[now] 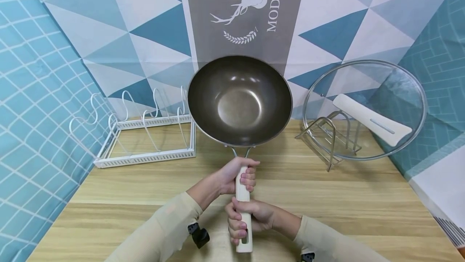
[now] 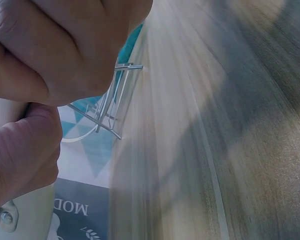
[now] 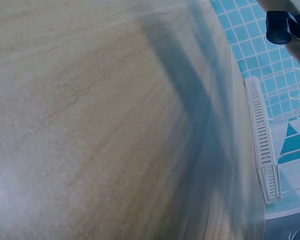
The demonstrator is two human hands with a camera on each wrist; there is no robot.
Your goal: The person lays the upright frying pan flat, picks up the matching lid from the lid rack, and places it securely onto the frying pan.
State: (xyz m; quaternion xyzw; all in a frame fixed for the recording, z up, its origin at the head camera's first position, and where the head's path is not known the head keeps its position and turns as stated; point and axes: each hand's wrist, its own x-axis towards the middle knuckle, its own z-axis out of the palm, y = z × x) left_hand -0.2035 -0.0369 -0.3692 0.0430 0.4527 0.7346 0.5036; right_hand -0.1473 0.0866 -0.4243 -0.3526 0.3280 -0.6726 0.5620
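Observation:
A dark brown wok (image 1: 239, 104) with a cream handle (image 1: 244, 189) is held up over the table, its hollow inside tilted toward me. My left hand (image 1: 237, 175) grips the handle just below its metal fork, thumb lying across it. Farther down, my right hand (image 1: 248, 218) holds the same handle near its end, fingers wrapped round from the left. The left wrist view shows both hands close together from behind. In the right wrist view the grip is out of frame, apart from a bit of the left sleeve at the upper right.
A white wire rack (image 1: 145, 157) stands left of the wok on the wooden table (image 1: 327, 213). To the right, a metal stand (image 1: 332, 141) holds a glass lid (image 1: 363, 80) with a cream handle upright. Patterned sheets line the back and sides.

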